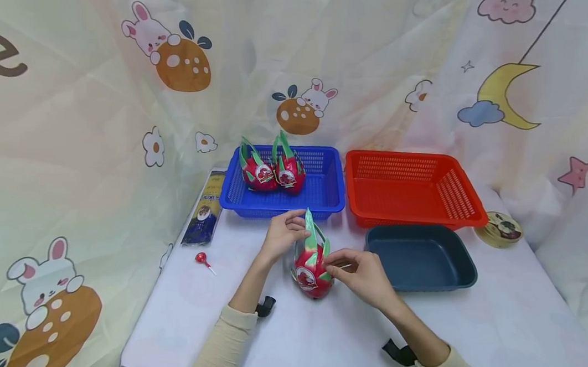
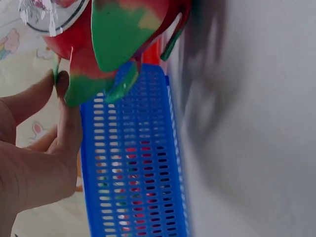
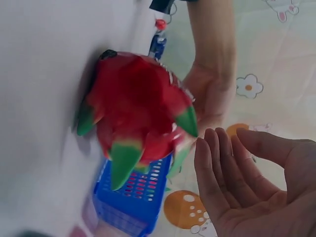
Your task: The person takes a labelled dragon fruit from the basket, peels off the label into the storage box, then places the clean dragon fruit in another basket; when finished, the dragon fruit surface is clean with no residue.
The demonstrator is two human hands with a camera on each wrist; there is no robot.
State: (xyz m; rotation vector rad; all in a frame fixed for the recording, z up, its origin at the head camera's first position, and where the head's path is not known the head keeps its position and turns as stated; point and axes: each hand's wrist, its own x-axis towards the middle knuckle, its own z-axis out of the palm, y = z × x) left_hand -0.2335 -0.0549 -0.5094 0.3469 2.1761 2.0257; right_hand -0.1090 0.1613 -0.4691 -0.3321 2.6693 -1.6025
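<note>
A red dragon fruit (image 1: 314, 265) with green leaf tips and a round label stands on the white table, its long leaves upward. My left hand (image 1: 283, 235) pinches one of its green leaf tips between thumb and finger, as the left wrist view shows. On the fruit's right side, my right hand (image 1: 361, 274) has its fingers loosely bent beside a leaf tip. The right wrist view shows nothing between that thumb and the fingers (image 3: 217, 168). Two similar dragon fruits (image 1: 287, 173) sit in the blue basket (image 1: 324, 196) behind.
A red basket (image 1: 409, 191) stands right of the blue one, with a dark teal tray (image 1: 422, 257) before it. A round tin (image 1: 498, 229) lies at far right. On the left are a dark blue and gold packet (image 1: 204, 213) and a red lollipop (image 1: 201, 257).
</note>
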